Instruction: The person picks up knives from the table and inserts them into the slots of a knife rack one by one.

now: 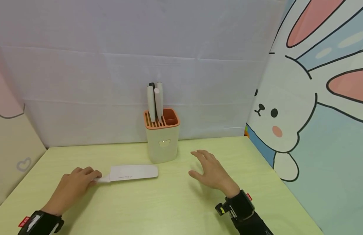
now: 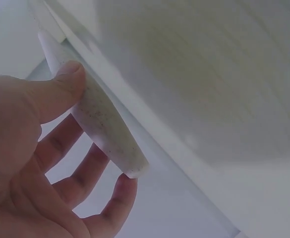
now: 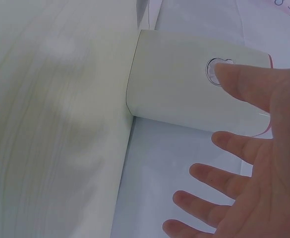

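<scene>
A white cleaver (image 1: 133, 172) lies over the table with its broad blade pointing right, in front of the knife block. My left hand (image 1: 78, 182) grips its handle; in the left wrist view the thumb and fingers pinch the speckled pale handle (image 2: 107, 124). To the right, my right hand (image 1: 212, 171) hovers above the table with fingers spread, holding nothing. The cream knife block (image 1: 162, 147) has an orange slotted top, and several white handles and a black one (image 1: 152, 85) stand in it. In the right wrist view the block (image 3: 179, 79) appears beyond my right thumb.
The pale wooden table (image 1: 157, 209) ends at a white sheet (image 1: 110, 81) hung behind it. On the right stands a wall panel with a cartoon rabbit (image 1: 275, 130); another panel (image 1: 13, 150) borders the left side.
</scene>
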`<state>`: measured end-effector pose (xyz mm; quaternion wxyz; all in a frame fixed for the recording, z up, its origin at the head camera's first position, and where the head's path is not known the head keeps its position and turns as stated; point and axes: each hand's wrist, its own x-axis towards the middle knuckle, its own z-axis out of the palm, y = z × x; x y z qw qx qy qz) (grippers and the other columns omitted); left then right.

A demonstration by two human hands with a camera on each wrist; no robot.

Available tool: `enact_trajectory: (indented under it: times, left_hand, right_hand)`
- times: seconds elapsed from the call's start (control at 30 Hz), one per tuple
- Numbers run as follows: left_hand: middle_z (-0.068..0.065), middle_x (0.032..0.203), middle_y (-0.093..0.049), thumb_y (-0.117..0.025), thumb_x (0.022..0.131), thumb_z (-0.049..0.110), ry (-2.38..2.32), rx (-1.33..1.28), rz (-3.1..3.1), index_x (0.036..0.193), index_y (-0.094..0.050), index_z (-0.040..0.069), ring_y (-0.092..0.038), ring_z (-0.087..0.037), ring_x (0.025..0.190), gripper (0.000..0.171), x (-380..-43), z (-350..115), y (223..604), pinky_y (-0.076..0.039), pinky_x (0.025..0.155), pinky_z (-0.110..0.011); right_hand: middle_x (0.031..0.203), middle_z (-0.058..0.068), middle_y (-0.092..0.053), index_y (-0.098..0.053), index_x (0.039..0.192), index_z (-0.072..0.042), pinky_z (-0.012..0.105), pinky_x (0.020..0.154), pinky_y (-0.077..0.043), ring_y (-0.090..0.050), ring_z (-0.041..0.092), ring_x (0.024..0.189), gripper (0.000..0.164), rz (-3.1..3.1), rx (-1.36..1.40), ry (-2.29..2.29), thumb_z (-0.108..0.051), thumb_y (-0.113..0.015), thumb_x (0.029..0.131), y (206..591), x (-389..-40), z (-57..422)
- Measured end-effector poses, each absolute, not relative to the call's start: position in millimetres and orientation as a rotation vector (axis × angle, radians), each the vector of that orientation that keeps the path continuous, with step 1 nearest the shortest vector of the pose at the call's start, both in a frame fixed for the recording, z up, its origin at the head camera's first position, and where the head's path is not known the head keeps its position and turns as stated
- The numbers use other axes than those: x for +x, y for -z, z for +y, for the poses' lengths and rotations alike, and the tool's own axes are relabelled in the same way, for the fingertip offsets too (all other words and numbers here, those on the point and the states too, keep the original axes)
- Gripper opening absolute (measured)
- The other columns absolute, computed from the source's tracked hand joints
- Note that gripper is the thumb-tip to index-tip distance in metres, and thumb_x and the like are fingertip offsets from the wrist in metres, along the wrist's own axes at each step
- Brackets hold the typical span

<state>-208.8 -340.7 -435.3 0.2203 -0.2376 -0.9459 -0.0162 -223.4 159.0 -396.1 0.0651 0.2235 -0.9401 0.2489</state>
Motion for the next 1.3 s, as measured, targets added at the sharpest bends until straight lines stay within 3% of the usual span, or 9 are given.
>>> enact_trajectory:
  times: [0.33,0.7,1.3]
  left_hand:
    - [0.002,0.101,-0.071,-0.087,0.085,0.014,0.042,-0.66,-2.633,0.104,-0.075,0.024,-0.068,-0.032,0.088,0.024,-201,-314,436,-0.048,0.052,-0.045]
    - [0.003,0.096,-0.068,-0.092,0.081,0.014,0.021,-0.71,-2.57,0.101,-0.074,0.025,-0.066,-0.028,0.085,0.03,-195,-279,437,-0.049,0.053,-0.042]
    - [0.004,0.096,-0.067,-0.092,0.082,0.018,0.086,-0.791,-2.567,0.102,-0.073,0.024,-0.065,-0.027,0.086,0.028,-203,-203,438,-0.053,0.057,-0.044]
  right_hand:
    - [0.157,0.021,-0.047,-0.051,0.155,-0.008,0.064,0.115,-0.04,-0.046,0.044,0.144,0.065,-2.83,0.687,-0.751,-0.032,-0.075,0.1,394,-221,157]
    - [0.158,0.021,-0.047,-0.051,0.155,-0.009,0.064,0.116,-0.04,-0.046,0.044,0.145,0.065,-2.834,0.682,-0.751,-0.033,-0.075,0.1,394,-220,157]
    - [0.159,0.02,-0.046,-0.05,0.156,-0.009,0.064,0.116,-0.039,-0.044,0.044,0.146,0.066,-2.837,0.687,-0.779,-0.034,-0.074,0.101,391,-219,157]
